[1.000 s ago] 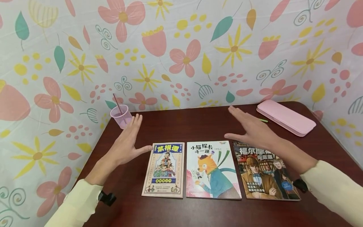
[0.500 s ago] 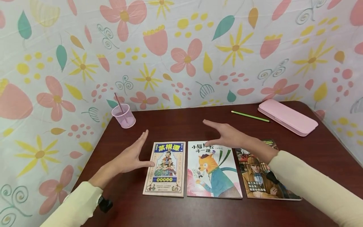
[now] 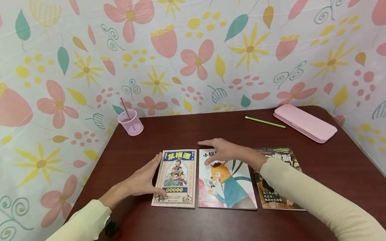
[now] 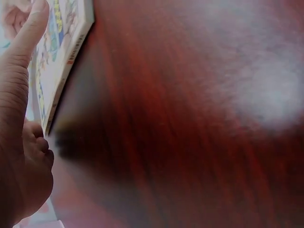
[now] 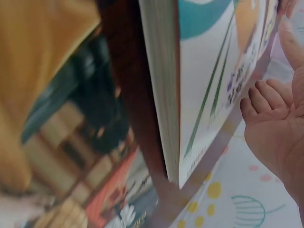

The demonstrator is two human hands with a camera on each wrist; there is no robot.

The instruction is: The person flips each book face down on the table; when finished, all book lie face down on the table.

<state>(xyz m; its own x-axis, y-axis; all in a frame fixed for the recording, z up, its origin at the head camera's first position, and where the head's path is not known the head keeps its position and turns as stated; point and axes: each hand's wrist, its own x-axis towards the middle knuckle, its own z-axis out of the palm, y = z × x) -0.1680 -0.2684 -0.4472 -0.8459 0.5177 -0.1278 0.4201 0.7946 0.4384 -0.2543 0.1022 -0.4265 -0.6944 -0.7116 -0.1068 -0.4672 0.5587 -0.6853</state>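
Between cup (image 3: 135, 128) and pencil (image 3: 265, 122), the table (image 3: 193, 129) is lying free; the right hand (image 3: 224, 149) is obstructing the middle book (image 3: 226, 187).

We identify a glossy dark-red wood-grain counter (image 3: 181, 134), a cream-and-blue rectangular paper book (image 3: 178, 177) and a white rectangular paper book (image 3: 230, 185), both smooth-covered.

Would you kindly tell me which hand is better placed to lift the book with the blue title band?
Probably the left: the left hand is at the left edge of the blue-banded book, its thumb over the cover, while the right hand is over the cat book.
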